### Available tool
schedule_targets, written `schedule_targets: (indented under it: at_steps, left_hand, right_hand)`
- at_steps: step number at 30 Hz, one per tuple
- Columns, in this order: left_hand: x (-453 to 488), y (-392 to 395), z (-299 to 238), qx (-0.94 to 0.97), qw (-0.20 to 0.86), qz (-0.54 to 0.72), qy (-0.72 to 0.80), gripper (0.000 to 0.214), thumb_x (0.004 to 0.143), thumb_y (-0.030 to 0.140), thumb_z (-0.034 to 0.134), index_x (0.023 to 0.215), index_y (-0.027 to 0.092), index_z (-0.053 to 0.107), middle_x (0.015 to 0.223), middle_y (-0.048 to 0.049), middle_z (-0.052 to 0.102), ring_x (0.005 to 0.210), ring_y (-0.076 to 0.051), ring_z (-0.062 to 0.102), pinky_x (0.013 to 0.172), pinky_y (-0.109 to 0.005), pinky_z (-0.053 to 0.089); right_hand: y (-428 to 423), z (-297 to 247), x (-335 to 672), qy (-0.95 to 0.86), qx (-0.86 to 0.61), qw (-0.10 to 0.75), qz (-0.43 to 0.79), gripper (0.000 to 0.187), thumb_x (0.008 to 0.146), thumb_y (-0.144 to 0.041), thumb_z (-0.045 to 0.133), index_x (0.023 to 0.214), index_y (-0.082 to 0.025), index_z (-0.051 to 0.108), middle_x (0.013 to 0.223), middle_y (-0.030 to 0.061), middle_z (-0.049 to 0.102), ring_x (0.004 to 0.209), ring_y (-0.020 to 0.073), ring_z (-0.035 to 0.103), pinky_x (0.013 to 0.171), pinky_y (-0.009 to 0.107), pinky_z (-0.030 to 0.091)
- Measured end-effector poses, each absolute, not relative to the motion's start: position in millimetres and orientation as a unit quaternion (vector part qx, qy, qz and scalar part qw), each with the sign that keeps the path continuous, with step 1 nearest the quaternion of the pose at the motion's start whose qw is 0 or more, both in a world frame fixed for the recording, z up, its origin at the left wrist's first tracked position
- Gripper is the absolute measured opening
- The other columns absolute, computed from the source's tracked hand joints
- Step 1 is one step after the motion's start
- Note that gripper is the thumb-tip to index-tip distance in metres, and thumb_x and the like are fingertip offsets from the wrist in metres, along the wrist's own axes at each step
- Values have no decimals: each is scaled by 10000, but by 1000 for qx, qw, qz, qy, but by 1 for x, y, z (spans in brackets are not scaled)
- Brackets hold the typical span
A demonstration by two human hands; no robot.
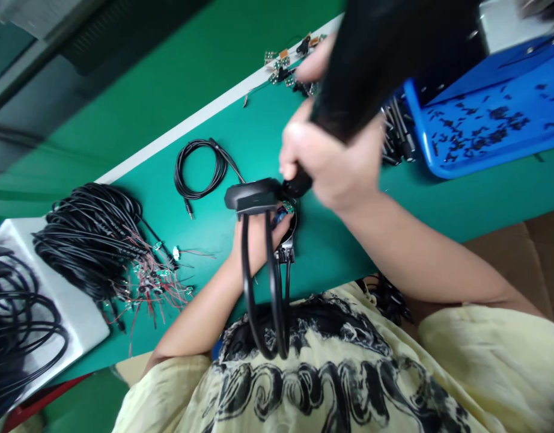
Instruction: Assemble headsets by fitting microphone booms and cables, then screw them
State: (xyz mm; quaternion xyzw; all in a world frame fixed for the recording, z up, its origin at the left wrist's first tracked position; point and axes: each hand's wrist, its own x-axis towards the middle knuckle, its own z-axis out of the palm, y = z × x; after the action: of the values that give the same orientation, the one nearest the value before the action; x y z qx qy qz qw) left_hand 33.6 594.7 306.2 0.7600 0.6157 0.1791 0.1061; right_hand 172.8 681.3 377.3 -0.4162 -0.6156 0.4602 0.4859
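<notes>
My right hand (340,150) is closed around a large black handheld tool (371,66). Its body fills the upper right of the view, and its narrow end points down and left. Low over the green table, my left hand (254,237) is partly hidden behind a black rounded part (254,195), from which two thick black cables (247,288) loop toward my shirt. The left thumb and fingers close on an open round housing (288,222) with a circuit board and wires inside. The tool's end is right beside the black part; whether they touch, I cannot tell.
A coiled black cable (200,168) lies beyond my left hand. Left of it are a cable bundle with red wires (92,234) and a white box (74,300). Small circuit boards (283,63) line the back edge. A blue tray (439,165) holds small black pieces.
</notes>
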Motion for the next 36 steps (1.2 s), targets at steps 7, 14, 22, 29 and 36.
schedule_targets:
  at_steps: [7, 14, 22, 29, 36]
  left_hand:
    - [32, 594, 303, 758, 117, 162, 621, 280, 865, 406, 626, 967, 151, 680, 760, -56, 704, 645, -178, 646, 637, -284, 477]
    - [32, 593, 303, 766, 65, 186, 612, 244, 848, 392, 645, 913, 158, 674, 669, -19, 669, 607, -159, 630, 620, -264, 450]
    - [33, 593, 305, 777, 79, 155, 605, 217, 872, 362, 625, 947, 167, 680, 746, -37, 692, 668, -166, 636, 685, -280, 471]
    - [-2, 562, 333, 770, -15, 173, 614, 148, 895, 331, 579, 869, 197, 636, 776, -49, 633, 794, -195, 593, 747, -327, 445]
    - [-41, 553, 305, 748, 177, 199, 607, 476, 826, 36, 408, 1262, 190, 520, 1206, -84, 627, 1064, -202, 535, 909, -347, 465]
  right_hand:
    - [619, 344, 248, -550, -395, 349, 648, 437, 900, -418, 546, 1290, -313, 378, 1304, 72, 531, 1156, 191, 569, 974, 388, 505]
    - [598, 311, 231, -550, -367, 275, 698, 434, 926, -424, 522, 1303, -292, 353, 1464, 87, 387, 1302, 205, 440, 1001, 393, 461]
    - [611, 314, 243, -613, -385, 254, 641, 450, 930, -409, 494, 1339, -270, 367, 1461, 96, 425, 1243, 228, 501, 933, 402, 498]
    - [608, 333, 228, -916, -280, 208, 198, 348, 901, -166, 499, 1244, -143, 556, 1223, 74, 638, 1067, 210, 566, 960, 383, 474]
    - [611, 322, 197, -944, -305, 72, 106, 342, 912, -208, 448, 1207, -135, 605, 1213, 127, 619, 971, 270, 553, 756, 396, 460]
